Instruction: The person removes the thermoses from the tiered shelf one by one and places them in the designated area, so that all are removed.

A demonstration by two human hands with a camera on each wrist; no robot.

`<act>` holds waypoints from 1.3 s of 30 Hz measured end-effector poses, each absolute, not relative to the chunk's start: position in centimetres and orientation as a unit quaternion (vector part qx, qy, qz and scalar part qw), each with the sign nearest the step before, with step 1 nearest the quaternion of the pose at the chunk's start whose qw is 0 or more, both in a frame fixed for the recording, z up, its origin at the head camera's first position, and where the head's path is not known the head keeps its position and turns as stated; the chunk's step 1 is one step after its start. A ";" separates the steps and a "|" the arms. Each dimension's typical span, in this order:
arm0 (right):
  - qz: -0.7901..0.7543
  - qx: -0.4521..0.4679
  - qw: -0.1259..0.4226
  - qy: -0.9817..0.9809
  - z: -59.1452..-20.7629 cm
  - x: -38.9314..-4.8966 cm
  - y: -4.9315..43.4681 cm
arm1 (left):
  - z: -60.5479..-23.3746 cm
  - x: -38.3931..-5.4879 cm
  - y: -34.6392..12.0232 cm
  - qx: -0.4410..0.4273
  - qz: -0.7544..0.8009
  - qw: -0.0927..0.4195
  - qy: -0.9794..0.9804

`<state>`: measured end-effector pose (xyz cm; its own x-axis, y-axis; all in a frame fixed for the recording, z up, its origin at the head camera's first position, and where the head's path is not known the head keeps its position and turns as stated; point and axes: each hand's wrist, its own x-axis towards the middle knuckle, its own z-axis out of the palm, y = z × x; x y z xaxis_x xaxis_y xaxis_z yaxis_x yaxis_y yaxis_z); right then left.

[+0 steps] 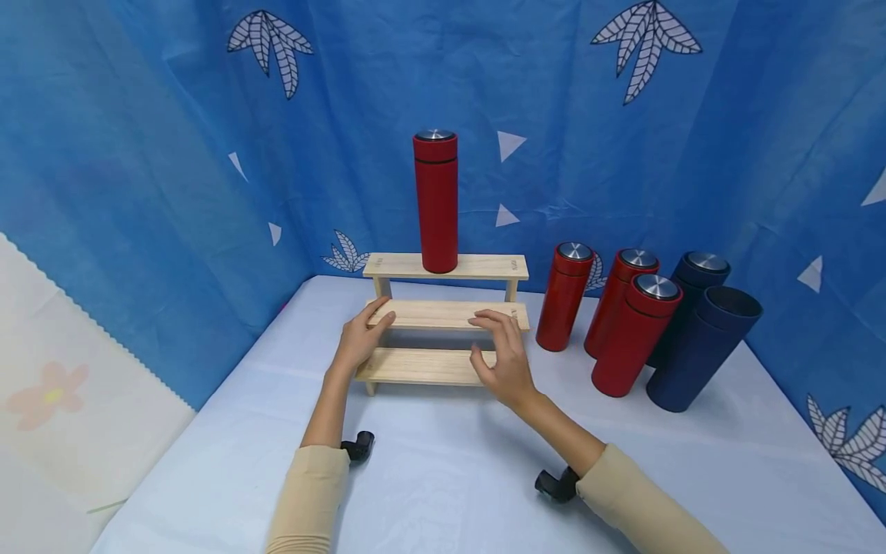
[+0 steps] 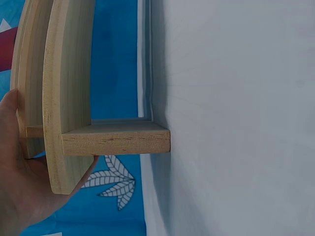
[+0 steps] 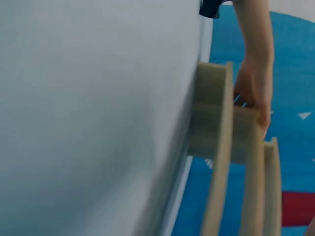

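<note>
A three-tier wooden display rack [image 1: 422, 366] stands on the white-covered table. One tall red thermos bottle [image 1: 438, 204] is upright on its top board. My left hand [image 1: 357, 338] grips the left end of the middle board, thumb along its edge; the left wrist view shows the hand [image 2: 19, 191] wrapped about the rack's end. Over the right end of the middle and lower boards is my right hand [image 1: 508, 362], fingers loosely bent and thumb spread apart from them, holding nothing. In the right wrist view the rack's boards [image 3: 221, 142] appear edge-on, with the left hand [image 3: 256, 86] at their far end.
Right of the rack stand several more bottles: red ones [image 1: 564, 296] [image 1: 633, 338] and dark blue ones, the nearer blue one [image 1: 702, 354] showing an uncapped-looking dark top. A blue curtain [image 1: 346, 154] with leaf prints hangs behind the table [image 1: 443, 469].
</note>
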<state>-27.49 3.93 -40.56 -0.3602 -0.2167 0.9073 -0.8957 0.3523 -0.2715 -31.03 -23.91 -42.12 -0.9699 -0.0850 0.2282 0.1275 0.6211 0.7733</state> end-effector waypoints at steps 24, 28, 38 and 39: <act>0.492 0.320 0.388 -0.711 -28.4 -36.1 0.2 | -42.5 -31.2 -23.9 -0.020 -0.441 0.120 -0.889; 0.510 0.286 0.317 -0.746 -27.7 -37.2 0.1 | -42.4 -31.0 -23.8 -0.021 -0.440 0.120 -0.890; 0.512 0.323 0.176 -0.776 -28.6 -38.8 -1.1 | -42.4 -30.9 -24.0 -0.018 -0.436 0.122 -0.891; 0.506 0.328 0.176 -0.778 -28.6 -38.9 -1.2 | -42.3 -30.9 -24.0 -0.018 -0.437 0.122 -0.891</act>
